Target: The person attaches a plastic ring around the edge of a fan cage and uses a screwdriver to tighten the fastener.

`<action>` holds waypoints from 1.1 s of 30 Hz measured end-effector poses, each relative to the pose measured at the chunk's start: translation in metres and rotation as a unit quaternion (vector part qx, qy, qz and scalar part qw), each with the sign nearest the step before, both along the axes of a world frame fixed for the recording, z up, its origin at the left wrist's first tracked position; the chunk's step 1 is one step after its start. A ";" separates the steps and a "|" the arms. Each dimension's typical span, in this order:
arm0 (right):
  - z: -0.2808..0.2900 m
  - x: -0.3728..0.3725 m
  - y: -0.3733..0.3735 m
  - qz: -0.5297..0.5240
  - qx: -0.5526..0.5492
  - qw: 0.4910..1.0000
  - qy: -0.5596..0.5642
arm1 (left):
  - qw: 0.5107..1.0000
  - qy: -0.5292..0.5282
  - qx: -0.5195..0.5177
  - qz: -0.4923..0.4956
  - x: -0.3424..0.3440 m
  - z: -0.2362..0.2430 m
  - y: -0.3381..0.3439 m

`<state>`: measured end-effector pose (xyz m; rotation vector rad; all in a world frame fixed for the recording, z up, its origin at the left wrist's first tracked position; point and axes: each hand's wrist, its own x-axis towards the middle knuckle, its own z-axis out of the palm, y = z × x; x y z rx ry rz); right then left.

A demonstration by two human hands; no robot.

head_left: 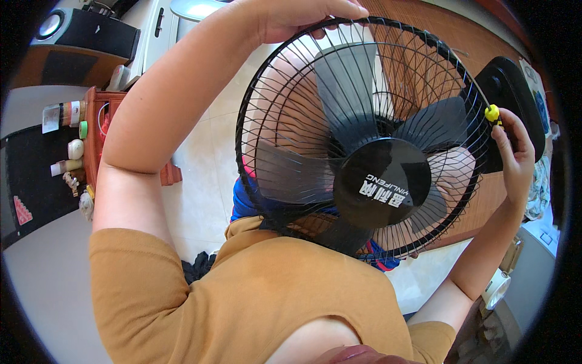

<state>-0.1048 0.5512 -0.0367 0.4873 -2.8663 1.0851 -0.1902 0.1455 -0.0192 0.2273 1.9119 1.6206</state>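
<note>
A black electric fan (388, 182) with a round wire guard lies tilted over my lap, its dark blades and glossy round centre cap showing through the wires. At the far edge, my left hand (297, 18) grips the guard's rim (388, 22), thumb along the top and fingertips curled under it. My right hand (514, 142) pinches a screwdriver with a yellow handle (492, 113) at the right side. Its thin metal shaft slants away along the outside of the rim, its tip near the far right part of the guard. I cannot tell whether the tip sits in a screw.
A black chair-like piece (509, 103) stands close behind my right hand. Brown wooden flooring or matting (424, 42) lies beyond the fan. To the left are a reddish wooden cabinet (92, 133), small bottles (74, 148) and a speaker-like box (91, 42).
</note>
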 end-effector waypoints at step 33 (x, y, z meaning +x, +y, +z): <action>0.009 0.012 -0.017 -0.022 -0.041 0.999 -0.003 | 0.952 0.234 -0.157 -0.116 0.015 0.010 -0.001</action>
